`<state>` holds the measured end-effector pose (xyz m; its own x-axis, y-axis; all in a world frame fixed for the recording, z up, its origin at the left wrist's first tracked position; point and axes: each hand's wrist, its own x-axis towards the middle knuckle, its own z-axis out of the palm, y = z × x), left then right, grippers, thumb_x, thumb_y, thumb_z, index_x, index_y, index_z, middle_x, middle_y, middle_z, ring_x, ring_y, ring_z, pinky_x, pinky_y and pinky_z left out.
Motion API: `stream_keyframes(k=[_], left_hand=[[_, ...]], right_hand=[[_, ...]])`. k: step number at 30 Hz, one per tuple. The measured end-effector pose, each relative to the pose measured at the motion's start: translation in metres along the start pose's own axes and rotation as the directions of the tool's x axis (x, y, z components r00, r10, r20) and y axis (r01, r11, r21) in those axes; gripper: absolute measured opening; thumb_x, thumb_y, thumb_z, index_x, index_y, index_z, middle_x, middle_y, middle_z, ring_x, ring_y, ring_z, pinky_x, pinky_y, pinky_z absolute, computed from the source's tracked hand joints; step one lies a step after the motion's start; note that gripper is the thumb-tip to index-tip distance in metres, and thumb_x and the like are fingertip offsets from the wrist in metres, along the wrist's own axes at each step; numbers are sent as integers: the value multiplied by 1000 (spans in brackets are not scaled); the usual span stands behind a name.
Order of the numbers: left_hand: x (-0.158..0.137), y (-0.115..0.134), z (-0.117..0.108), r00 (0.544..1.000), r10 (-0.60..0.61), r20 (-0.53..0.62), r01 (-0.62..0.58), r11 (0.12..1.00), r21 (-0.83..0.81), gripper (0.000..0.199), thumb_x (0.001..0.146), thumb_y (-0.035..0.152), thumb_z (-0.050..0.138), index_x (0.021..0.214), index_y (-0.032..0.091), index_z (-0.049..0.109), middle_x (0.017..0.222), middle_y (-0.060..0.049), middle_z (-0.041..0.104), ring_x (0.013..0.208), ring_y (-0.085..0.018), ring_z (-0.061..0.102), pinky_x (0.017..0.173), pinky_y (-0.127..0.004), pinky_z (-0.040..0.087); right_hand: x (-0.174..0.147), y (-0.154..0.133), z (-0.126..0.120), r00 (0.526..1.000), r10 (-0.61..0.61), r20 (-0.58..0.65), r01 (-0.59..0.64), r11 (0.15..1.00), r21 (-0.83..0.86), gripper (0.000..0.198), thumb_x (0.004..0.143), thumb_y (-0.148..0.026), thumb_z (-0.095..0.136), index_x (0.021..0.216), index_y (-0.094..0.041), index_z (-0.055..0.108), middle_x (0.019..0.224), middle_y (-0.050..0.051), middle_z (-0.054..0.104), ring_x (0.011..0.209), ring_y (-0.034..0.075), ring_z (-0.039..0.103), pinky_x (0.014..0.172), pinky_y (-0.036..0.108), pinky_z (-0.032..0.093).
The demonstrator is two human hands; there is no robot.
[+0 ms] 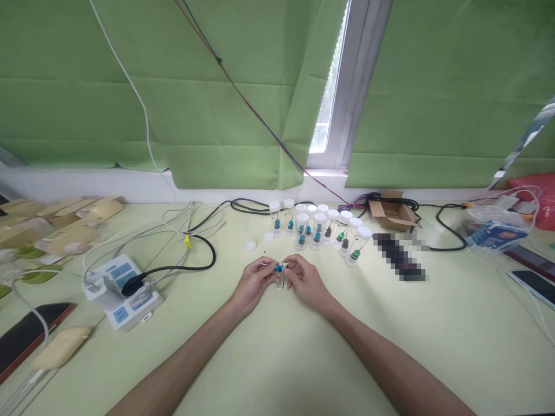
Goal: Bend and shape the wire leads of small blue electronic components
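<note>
Two hands: left hand (255,282) and right hand (307,282), fingertips clamped on one small blue piece (278,268) between them. Two loose white caps (269,237) beyond left hand; about eleven capped tubes (319,229) beyond right hand.

I read the scene as brightly and evenly lit, with daylight entering through the window gap (323,127), which clips to white, and a softer glow passing through the green blinds (234,121). On the pale surface (269,358) I see diffuse, faint-edged shadows, the broadest beside the right forearm (368,332). Wide-angle distortion stretches and softens the outer zones, including the phone (535,287) at right; pixelation masks one dark item (399,257), and I cannot resolve fine detail on the blue piece (278,268) between the fingers (299,271).
</note>
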<state>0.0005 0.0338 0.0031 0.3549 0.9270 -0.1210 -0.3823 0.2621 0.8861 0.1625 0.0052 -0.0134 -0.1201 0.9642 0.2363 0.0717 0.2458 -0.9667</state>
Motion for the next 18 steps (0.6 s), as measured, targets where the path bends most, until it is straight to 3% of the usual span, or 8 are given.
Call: stream_keyframes(k=[4,11,18], left_hand=[[0,0,0,1000,3,3,-3,1000,3,16,71,23,75,78,12,65,73,-5,66,67,-13,61,66,-25,49],[-1,1,1,1000,4,-17,-4,1000,11,18,69,24,76,77,13,65,72,-4,65,64,-13,61,67,-25,48],[0,0,-1,1000,2,-12,-2,1000,6,18,69,25,76,77,13,66,73,-4,65,65,-13,60,66,-25,46]], right_hand=[[0,-1,0,1000,12,12,-12,1000,6,25,91,-42,46,98,-20,54,69,-1,57,52,12,54,53,25,45],[-2,-3,0,999,-50,-19,48,993,-111,24,84,-34,56,104,-21,54,100,6,59,67,13,58,61,28,50],[-1,-2,0,999,-37,-4,37,996,-77,23,83,-32,56,103,-21,54,95,4,59,62,11,57,59,27,49]])
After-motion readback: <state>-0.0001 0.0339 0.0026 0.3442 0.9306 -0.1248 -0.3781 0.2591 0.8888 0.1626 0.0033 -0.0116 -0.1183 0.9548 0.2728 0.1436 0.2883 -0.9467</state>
